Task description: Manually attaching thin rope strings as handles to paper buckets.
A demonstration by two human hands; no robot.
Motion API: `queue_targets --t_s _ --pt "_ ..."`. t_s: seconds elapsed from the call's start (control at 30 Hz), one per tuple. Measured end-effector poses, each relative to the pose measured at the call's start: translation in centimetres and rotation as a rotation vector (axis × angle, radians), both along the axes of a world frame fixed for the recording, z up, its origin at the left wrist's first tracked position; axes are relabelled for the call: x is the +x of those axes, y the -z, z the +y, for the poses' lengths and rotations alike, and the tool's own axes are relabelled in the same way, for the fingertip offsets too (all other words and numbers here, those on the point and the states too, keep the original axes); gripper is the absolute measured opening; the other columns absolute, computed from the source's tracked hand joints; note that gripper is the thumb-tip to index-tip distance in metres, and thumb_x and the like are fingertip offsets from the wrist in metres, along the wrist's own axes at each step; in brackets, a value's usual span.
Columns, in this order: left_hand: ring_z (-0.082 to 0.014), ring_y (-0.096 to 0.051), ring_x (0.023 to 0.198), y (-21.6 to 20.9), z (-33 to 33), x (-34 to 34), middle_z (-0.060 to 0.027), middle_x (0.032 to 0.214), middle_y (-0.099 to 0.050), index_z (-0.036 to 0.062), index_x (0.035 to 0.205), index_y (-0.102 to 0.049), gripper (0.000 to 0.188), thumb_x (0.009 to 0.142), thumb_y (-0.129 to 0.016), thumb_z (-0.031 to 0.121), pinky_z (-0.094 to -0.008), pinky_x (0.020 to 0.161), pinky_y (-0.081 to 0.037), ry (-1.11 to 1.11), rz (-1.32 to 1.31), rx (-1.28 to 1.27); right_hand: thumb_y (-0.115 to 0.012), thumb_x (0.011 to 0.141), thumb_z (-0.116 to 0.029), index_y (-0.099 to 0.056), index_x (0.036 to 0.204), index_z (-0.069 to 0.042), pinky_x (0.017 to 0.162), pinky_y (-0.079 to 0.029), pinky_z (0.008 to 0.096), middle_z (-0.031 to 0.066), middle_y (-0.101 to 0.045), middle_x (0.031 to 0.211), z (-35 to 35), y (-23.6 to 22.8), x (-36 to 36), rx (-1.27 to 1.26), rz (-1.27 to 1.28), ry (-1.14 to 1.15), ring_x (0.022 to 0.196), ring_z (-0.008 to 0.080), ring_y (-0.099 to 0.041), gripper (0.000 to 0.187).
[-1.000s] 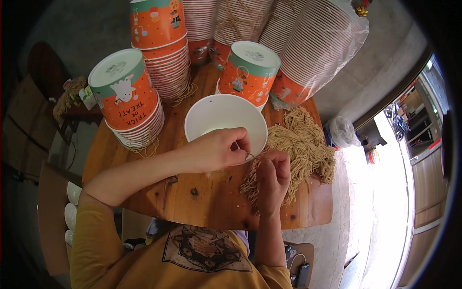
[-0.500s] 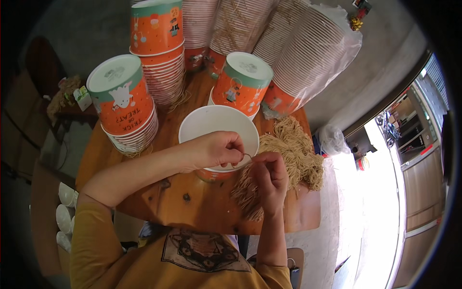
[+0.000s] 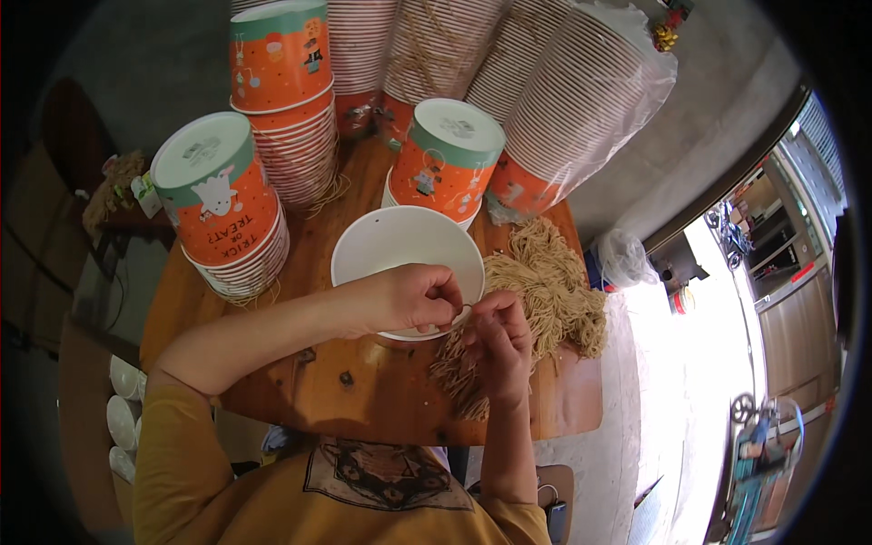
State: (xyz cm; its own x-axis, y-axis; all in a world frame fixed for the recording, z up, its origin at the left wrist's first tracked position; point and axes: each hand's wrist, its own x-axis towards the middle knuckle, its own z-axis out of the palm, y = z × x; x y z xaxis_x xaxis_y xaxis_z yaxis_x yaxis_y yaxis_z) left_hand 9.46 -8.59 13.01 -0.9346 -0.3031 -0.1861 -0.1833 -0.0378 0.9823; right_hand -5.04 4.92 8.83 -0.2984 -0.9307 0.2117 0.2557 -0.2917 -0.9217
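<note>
A white-lined paper bucket (image 3: 363,250) stands on the wooden table before me with its mouth facing up; a small hole shows near its far rim. My left hand (image 3: 418,298) reaches over the bucket's near side, fingers pinched together. Just right of the rim, my right hand (image 3: 501,341) is pinched too, close to the left fingertips. Between them a short bit of thin cord (image 3: 468,307) shows; the rest of it is hidden by the fingers. Beside and behind my right hand lies a big bundle of tan cords (image 3: 545,295).
Upside-down orange and green bucket stacks stand at the left (image 3: 209,195), behind it (image 3: 286,91) and beyond the open bucket (image 3: 445,163). Bagged bucket stacks (image 3: 581,100) line the back. The wooden table (image 3: 363,391) ends near my body. A bright doorway lies to the right.
My hands have come closer together, and less cord shows between them. The open bucket's orange near side no longer shows. A blue wheeled vehicle has appeared outside the doorway.
</note>
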Motion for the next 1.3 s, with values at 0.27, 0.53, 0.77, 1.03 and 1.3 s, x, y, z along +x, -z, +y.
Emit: queue_targets --t_s 0.27,0.53,0.77,1.03,1.3 --pt "-0.0103 -0.057 0.077 0.4 0.2 0.3 -0.0064 0.090 -0.063 -0.0024 0.104 -0.057 0.023 0.086 -0.058 0.012 -0.0235 0.068 -0.046 -0.031 -0.033 0.031 -0.051 0.095 -0.009 -0.051 0.105 -0.009 0.046 -0.031 0.0155 -0.0007 -0.057 0.075 0.1 -0.1 0.1 0.119 0.049 -0.044 0.055 0.0011 -0.043 0.010" --pt "-0.0094 -0.058 0.085 0.4 0.3 0.3 -0.0032 0.094 -0.064 0.0009 0.104 -0.061 0.023 0.089 -0.061 0.018 -0.0247 0.077 -0.047 0.028 -0.016 -0.239 -0.055 0.094 -0.012 -0.053 0.105 -0.008 0.042 -0.032 0.0157 0.0009 -0.060 0.074 -0.6 -2.6 -0.8 0.165 0.077 -0.007 0.049 0.0034 -0.046 0.011" --pt "-0.0062 -0.055 0.087 0.4 0.6 0.2 0.0003 0.093 -0.062 0.0026 0.104 -0.061 0.027 0.091 -0.065 0.026 -0.0230 0.079 -0.045 0.005 -0.012 -0.181 -0.055 0.094 -0.012 -0.057 0.107 -0.006 0.045 -0.035 0.0168 0.0043 -0.067 0.086 -1.3 -2.7 -1.1 0.263 0.072 -0.028 0.051 0.0034 -0.046 0.015" --pt "-0.0081 -0.055 0.075 0.4 0.7 -0.5 -0.0019 0.088 -0.063 -0.0015 0.099 -0.061 0.026 0.089 -0.066 0.022 -0.0238 0.067 -0.045 -0.063 -0.024 -0.019 -0.053 0.095 -0.011 -0.059 0.107 -0.005 0.054 -0.039 0.0166 0.0030 -0.066 0.091 0.2 -0.4 -1.1 0.067 -0.173 0.132 0.062 0.0036 -0.049 0.015" --pt "-0.0064 -0.052 0.072 0.8 0.4 -0.9 0.0003 0.085 -0.061 0.0001 0.099 -0.061 0.023 0.090 -0.066 0.021 -0.0219 0.065 -0.044 -0.055 0.008 0.129 -0.068 0.083 -0.001 -0.062 0.091 -0.003 0.057 -0.041 0.0201 0.0002 -0.054 0.080 1.2 1.7 1.0 0.137 0.571 0.410 0.062 0.0054 -0.050 0.010"
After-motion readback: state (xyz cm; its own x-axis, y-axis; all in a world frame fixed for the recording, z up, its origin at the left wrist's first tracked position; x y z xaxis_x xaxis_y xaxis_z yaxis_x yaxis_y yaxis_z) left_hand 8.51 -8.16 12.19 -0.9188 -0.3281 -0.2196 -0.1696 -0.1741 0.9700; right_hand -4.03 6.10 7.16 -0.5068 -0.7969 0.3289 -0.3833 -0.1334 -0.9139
